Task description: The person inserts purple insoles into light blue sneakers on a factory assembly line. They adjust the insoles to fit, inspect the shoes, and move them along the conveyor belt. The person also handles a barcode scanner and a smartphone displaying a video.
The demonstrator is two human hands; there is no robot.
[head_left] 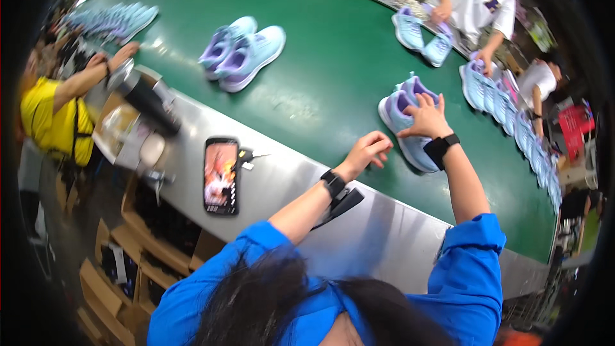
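A pair of light-blue sneakers with lavender lining (419,155) sits on the green belt in front of me. My right hand (428,118) reaches over the pair, thumb and fingers around the collar of the nearer shoe. Its palm side is hidden. My left hand (368,155) hovers just left of the pair, apart from it, with fingers loosely bent and nothing seen in them. Black bands circle both wrists. Farther left on the belt stands another pair of matching sneakers (246,56), side by side.
A metal ledge (282,182) along the belt carries a phone (221,176), keys (248,157) and a dark bottle (148,99). Co-workers in yellow (48,112) and white (477,0) stand at left and far right. Rows of sneakers (503,106) line the right edge; cardboard boxes (102,288) lie below.
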